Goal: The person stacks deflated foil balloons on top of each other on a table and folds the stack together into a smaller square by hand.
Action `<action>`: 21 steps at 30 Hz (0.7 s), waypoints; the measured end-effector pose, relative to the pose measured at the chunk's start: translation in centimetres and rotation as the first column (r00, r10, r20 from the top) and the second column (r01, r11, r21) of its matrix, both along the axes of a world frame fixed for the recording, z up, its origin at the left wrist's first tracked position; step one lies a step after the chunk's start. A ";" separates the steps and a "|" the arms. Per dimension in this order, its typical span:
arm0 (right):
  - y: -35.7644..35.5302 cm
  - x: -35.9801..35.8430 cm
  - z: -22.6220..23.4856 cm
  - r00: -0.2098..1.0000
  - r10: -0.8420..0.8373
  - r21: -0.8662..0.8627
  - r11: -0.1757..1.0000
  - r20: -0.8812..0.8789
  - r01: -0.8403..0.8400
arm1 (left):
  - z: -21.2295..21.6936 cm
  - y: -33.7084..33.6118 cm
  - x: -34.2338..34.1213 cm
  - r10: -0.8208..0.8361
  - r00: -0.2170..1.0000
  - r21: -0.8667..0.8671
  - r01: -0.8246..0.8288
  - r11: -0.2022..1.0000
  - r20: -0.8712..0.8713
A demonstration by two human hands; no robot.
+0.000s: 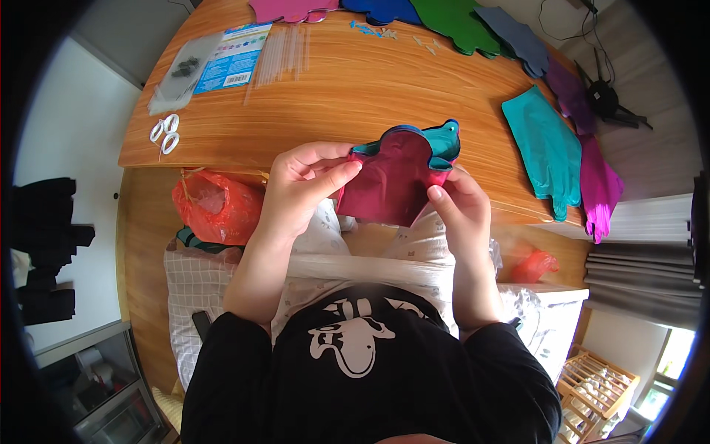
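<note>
A dark red, shiny sheet-like piece (388, 181), apparently an uninflated foil balloon, is held up over my lap at the table's front edge. Its scalloped upper rim shows blue and teal layers folded behind the red. My left hand (303, 181) pinches its left edge between thumb and fingers. The right edge is gripped by my right hand (462, 198), thumb in front and fingers partly hidden behind. To the right, a teal foil balloon (543, 148) and a magenta one (599, 181) lie flat, overhanging the table edge.
On the wooden table (333, 96) lie clear plastic sticks (285, 55), a blue-and-white package (233, 59), white ribbon rolls (169, 133), and small blue clips (366, 29). Green (462, 26) and grey (518, 37) foil pieces line the far edge. A red plastic bag (218, 211) sits below left.
</note>
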State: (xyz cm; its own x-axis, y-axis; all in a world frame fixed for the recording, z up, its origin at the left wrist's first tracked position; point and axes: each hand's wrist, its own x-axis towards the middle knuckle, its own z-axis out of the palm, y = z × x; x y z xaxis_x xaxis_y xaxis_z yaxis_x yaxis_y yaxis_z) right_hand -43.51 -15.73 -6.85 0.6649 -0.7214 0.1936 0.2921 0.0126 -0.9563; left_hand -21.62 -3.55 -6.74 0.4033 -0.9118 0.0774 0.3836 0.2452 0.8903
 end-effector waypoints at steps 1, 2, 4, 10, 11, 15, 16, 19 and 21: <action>-0.1 0.1 0.1 0.999 -0.046 -0.059 0.997 -0.030 0.044 | 0.2 0.0 -0.1 0.017 1.000 0.004 -0.017 1.000 0.007; -0.3 0.0 0.1 0.998 -0.051 -0.059 0.997 -0.029 0.049 | 0.3 0.0 -0.1 0.033 0.999 0.007 -0.033 0.999 0.014; -0.6 -0.3 -0.1 0.997 -0.043 -0.042 0.998 -0.062 0.040 | 0.3 0.0 -0.1 0.045 0.999 0.012 -0.045 0.999 0.021; -0.8 -0.1 0.2 0.999 -0.032 -0.024 0.999 -0.006 0.032 | 0.0 1.0 0.8 -0.008 0.992 -0.015 0.010 1.000 0.123; -1.1 -0.3 -0.1 1.000 0.000 0.022 1.000 0.018 -0.001 | 0.0 1.0 0.9 -0.028 0.991 0.001 0.028 1.000 0.128; -1.4 -0.4 -1.0 0.983 0.102 0.155 0.980 0.151 -0.125 | 0.4 1.2 0.9 -0.130 0.987 -0.024 0.132 0.991 0.095; -1.5 -0.3 -1.1 0.964 0.136 0.192 0.964 0.229 -0.182 | 0.2 1.1 0.8 -0.129 0.987 -0.024 0.131 0.991 0.095; -1.6 -0.1 -1.2 0.915 0.203 0.217 0.932 0.347 -0.289 | -0.4 0.4 0.4 -0.168 0.985 -0.165 0.158 0.974 -0.046; -1.9 -0.2 -1.1 0.863 0.274 0.194 0.904 0.424 -0.382 | -0.2 0.1 0.1 -0.218 0.970 -0.182 0.196 0.963 -0.106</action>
State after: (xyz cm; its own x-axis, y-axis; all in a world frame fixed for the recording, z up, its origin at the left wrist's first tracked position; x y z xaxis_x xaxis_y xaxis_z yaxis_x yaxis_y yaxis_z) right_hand -43.70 -17.66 -8.00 0.7858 -0.5333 0.3132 0.5627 0.4063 -0.7199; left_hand -21.51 -3.42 -6.97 0.2235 -0.9542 0.1991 0.5467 0.2918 0.7848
